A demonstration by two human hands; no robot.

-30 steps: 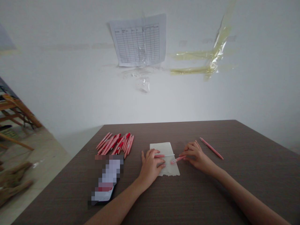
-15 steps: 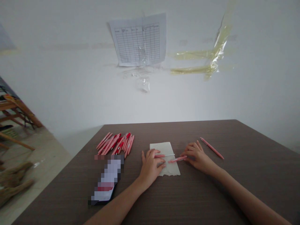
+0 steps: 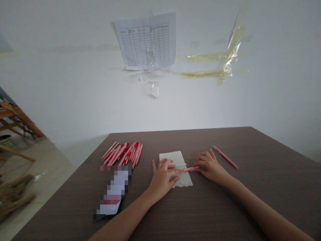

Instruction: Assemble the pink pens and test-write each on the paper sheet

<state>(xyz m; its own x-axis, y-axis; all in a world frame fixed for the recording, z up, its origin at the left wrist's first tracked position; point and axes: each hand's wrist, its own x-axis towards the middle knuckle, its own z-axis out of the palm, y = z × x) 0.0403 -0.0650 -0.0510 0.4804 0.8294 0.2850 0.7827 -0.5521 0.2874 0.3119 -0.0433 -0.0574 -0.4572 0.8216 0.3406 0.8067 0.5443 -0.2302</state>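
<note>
My left hand rests over a sheet of white paper. Under its fingers is a pink pen piece with a thin white refill sticking out to the right. The left index finger and thumb also reach the left end of a pink, partly clear pen barrel. That barrel's right end is pinched by my right hand, just beyond the paper's right edge. A whole pink pen lies on the table to the right of my right hand.
A pile of pink and red pens lies at the back left of the brown table. In front of it is a phone, blurred out. A white wall with a taped printed sheet rises behind the table.
My left fingers have moved slightly right and now meet the left end of the pink barrel. The right hand keeps its pinch. The view has shifted a little.
</note>
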